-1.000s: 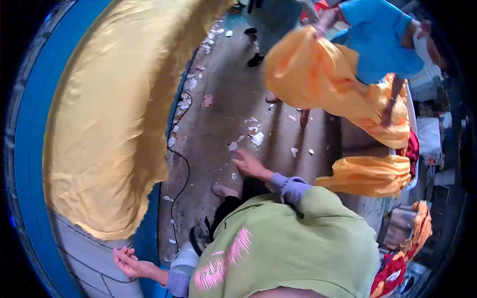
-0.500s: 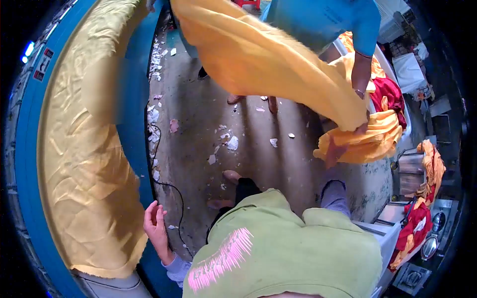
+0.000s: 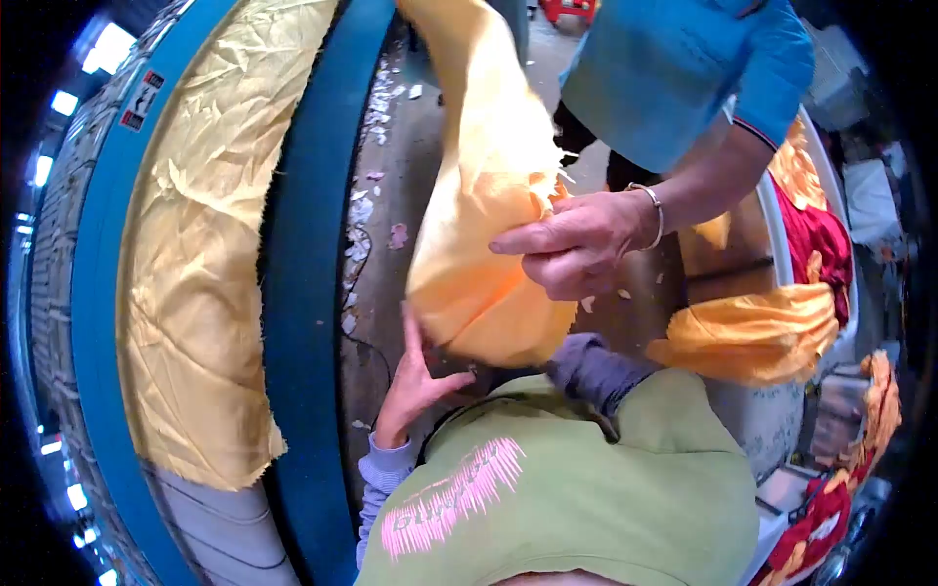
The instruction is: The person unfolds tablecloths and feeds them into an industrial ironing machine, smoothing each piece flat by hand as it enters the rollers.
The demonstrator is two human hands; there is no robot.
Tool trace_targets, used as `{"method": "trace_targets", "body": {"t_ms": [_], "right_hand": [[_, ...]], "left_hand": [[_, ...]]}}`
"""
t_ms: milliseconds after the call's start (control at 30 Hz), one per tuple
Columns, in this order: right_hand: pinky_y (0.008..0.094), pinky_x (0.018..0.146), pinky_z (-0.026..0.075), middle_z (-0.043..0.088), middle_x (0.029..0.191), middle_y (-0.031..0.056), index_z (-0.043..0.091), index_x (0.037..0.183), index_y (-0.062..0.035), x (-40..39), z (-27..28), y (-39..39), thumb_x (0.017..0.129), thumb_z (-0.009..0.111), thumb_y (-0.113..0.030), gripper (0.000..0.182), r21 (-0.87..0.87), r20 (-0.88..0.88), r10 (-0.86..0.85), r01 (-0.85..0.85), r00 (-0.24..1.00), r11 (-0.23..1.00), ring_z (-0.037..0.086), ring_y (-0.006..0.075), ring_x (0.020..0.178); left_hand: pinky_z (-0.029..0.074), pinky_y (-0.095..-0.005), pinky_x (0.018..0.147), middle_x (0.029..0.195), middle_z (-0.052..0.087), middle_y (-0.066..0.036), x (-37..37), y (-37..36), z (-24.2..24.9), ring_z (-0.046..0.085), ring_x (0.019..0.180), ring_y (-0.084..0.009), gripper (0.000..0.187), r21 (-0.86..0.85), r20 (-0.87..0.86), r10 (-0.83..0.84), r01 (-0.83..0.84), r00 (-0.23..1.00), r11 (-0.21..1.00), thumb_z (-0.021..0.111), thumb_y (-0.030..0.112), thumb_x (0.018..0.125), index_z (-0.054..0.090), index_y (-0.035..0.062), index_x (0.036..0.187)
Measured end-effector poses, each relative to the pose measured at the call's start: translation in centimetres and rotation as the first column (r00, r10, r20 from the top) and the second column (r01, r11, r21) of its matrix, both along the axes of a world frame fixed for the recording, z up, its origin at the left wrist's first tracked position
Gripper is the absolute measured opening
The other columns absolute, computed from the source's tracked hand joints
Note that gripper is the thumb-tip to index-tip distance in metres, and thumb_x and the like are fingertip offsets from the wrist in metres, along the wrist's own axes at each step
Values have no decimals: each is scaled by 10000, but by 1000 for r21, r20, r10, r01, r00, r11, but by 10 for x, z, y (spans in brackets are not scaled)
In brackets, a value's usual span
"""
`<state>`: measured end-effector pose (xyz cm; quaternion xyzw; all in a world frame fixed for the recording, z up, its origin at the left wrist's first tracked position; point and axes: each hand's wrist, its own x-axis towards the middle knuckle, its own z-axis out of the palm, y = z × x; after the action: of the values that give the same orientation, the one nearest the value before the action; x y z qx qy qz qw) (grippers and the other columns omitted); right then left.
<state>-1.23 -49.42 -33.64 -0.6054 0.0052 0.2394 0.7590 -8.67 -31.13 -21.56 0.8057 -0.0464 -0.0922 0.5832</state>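
A concrete-looking floor (image 3: 391, 210) littered with pale scraps runs alongside the blue machine (image 3: 313, 293), whose grey belt (image 3: 220, 527) carries a creased yellow cloth (image 3: 200, 293) with a frayed edge. A dark cord (image 3: 376, 347) lies on the floor just beside the machine. Across the floor from the machine stands a white tub (image 3: 779, 239), with dark red cloth (image 3: 826, 239) inside and an orange bundle (image 3: 752, 337) draped over its near side. Between machine and tub, a co-worker in a blue shirt (image 3: 674, 88) faces me, and that co-worker's hand (image 3: 586, 239), with a bangle (image 3: 657, 215) at the wrist, comes in from the tub side and grips a ragged edge right in front of me.

The edge belongs to the orange cloth (image 3: 489, 225), which hangs over the floor on the tub side of the machine. Its long axis runs roughly along the machine, narrow at the far end, the wide, folded near end pointing at me and slanting away from the machine.

My left hand (image 3: 420, 381) is on the machine side of that near end, thumb spread wide from raised fingers (image 3: 412, 327), nothing gripped; the tips meet the cloth's edge in view, though I can't tell whether they touch. My right sleeve (image 3: 598, 373) goes up to the cloth's lower edge, farther from the machine; the right hand is hidden, so I can't tell its grip.
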Motion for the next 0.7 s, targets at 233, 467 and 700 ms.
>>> {"method": "trace_targets", "body": {"t_ms": [233, 467, 700], "right_hand": [[339, 815, 471, 579, 1086, 156, 491, 1167, 39, 45, -25, 24, 789, 659, -216, 486, 155, -277, -109, 156, 955, 976, 557, 243, 978], [326, 710, 502, 663, 892, 104, 604, 993, -16, 24, -3, 45, 726, 618, -70, 273, -144, 317, 62, -17, 946, 989, 624, 194, 815], [451, 700, 480, 608, 851, 233, 561, 954, -5, -60, 73, 124, 755, 627, -267, 336, -8, 629, 464, -592, 624, 806, 611, 378, 794]], "left_hand": [[466, -291, 875, 1285, 490, -153, -53, 56, -29, 551, 1044, -164, 651, -40, -365, 444, -490, 819, 871, 667, 68, 804, 353, 42, 1374], [468, -291, 893, 1218, 546, -146, -45, 49, -20, 570, 1060, -185, 503, -108, -278, 520, -564, 808, 818, 643, 186, 863, 453, 21, 1298], [479, -409, 815, 1042, 606, -245, -7, 42, 40, 585, 987, -405, 729, 496, 114, 545, -523, 831, 693, 765, 390, 690, 470, 41, 1257]]}}
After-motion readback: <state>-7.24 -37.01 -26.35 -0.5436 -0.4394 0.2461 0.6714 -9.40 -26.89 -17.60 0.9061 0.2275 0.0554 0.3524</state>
